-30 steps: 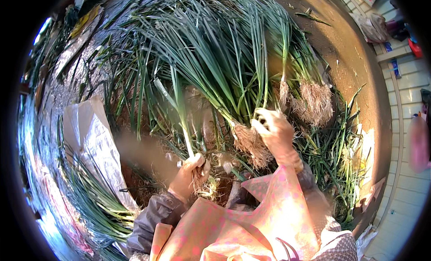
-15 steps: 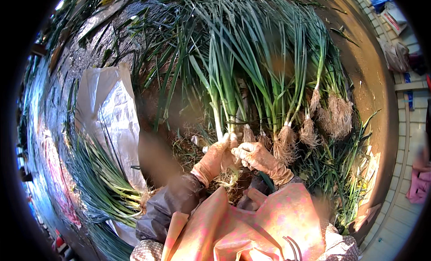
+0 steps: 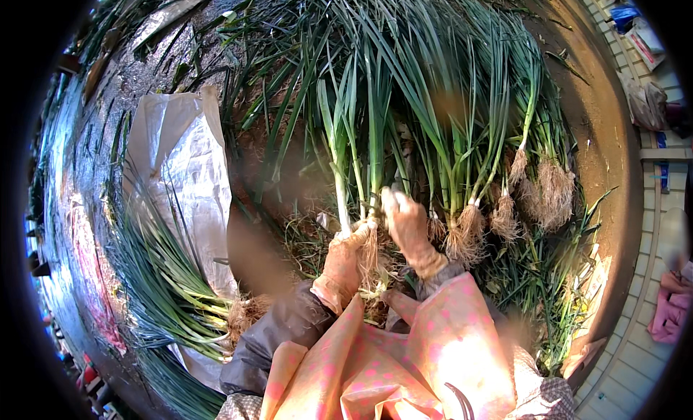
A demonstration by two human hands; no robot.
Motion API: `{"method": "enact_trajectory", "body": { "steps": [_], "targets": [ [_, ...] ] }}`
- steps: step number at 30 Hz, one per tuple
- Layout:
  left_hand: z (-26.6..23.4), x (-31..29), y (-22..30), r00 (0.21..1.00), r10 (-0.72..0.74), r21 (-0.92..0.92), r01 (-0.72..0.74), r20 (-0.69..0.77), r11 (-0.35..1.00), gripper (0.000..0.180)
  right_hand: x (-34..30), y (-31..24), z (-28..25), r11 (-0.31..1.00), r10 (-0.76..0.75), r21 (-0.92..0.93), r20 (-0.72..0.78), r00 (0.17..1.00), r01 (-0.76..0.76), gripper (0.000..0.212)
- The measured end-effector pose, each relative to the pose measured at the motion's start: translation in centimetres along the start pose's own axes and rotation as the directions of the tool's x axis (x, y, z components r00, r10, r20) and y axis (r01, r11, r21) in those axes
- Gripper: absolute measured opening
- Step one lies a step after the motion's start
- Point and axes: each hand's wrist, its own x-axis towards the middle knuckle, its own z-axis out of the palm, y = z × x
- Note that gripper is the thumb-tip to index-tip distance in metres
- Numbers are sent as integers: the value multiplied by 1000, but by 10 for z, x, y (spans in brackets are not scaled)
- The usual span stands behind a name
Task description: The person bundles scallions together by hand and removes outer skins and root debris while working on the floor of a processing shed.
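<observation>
The apron (image 3: pixel 361 377) is lying nearest, likely keeping soil off the clothes. Just beyond, the left hand (image 3: pixel 341 270) is gripping the white bases of a few stalks (image 3: pixel 340 189), probably because holding there is leaving the leaves loose and the roots (image 3: pixel 369 257) hanging free. The right hand (image 3: pixel 408 231) is curling close beside one stalk; whether it is pinching it, I cannot tell. Those stalks are standing out straight ahead of the body, their long axis running away from it, leaves pointing far, roots near. Leftward, a bundle (image 3: pixel 189 297) is lying partly over a pale sheet (image 3: pixel 191 160), roots facing the left forearm. Farther, the pile (image 3: pixel 433 95) is pointing leaves-away, seemingly putting its bases within reach.
</observation>
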Motion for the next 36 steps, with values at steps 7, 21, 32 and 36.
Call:
{"method": "enact_trajectory", "body": {
  "steps": [7, 21, 32, 36],
  "targets": [
    [-34, -2, -4, 962, -41, -279, 119, 272, 953, 25, 17, -9, -66, 87, 305, 770, 583, 753, -632, 70],
    [-10, -10, -5, 983, -43, 10, 46, -180, 999, 18, -3, -31, -33, -325, 389, 758, 652, 651, -565, 39],
    [-29, -3, 35, 960, 148, 137, -118, -237, 984, 17, -33, -98, -98, 465, -121, 841, 368, 922, -275, 15],
    [-25, -6, 19, 994, -11, -189, 32, 108, 982, 14, -4, -31, -105, -82, 316, 755, 639, 701, -651, 36]
  ]
}}
